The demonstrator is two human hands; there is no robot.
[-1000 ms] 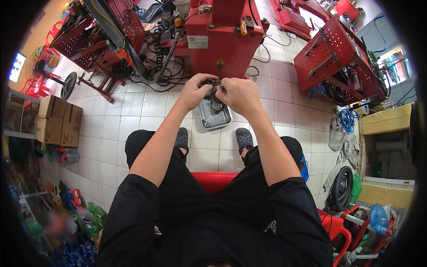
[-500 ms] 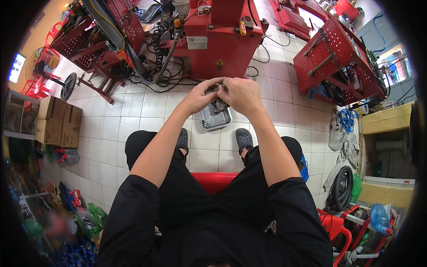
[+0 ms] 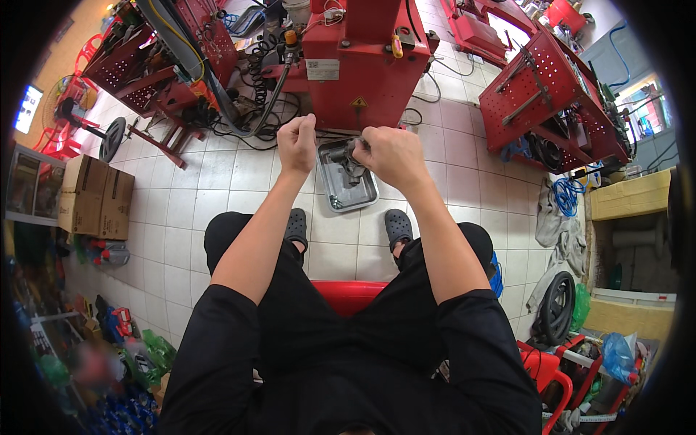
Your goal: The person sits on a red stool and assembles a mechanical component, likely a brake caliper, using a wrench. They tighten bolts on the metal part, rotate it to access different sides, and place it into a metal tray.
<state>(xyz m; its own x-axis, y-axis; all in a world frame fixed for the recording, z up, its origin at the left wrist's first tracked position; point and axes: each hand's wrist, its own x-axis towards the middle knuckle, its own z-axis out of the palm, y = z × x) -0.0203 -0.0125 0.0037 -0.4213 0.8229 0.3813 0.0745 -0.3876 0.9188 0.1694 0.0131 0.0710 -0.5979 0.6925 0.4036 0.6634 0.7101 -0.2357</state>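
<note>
Red machine (image 3: 362, 80) stands just beyond both hands, the biggest thing here. Off to the right of the right hand, well apart, a red cart (image 3: 558, 101): perforated sides, long tools along one of them, dark round items on its lower level. Well to the left of the left hand, brown boxes (image 3: 90, 196) side by side; their contents hidden from me.

Grey tray (image 3: 360, 196) on the tiles, below and just left of the right hand: rectangular, rounded corners, pale rim. Small dark greenish bits (image 3: 335, 201) lie in its near left corner.

Right hand (image 3: 395, 154): fingers bent inward, thumb and fingertips pinching the upper end of the part (image 3: 354, 170). Left hand (image 3: 296, 145): drawn into a fist, thumb side up, apart from the part; cannot tell whether anything is inside it.

Part sits at the right fingertips, over the tray's area; can't tell if it hangs above the tray or rests in it. Dull grey, metallic look, irregular and lumpy, darker patches, upper end covered by fingers.

Markings: pale label (image 3: 322, 69) on the machine, beyond the left hand, print fine; lower, nearer the right hand, a yellow warning triangle (image 3: 358, 101).
</note>
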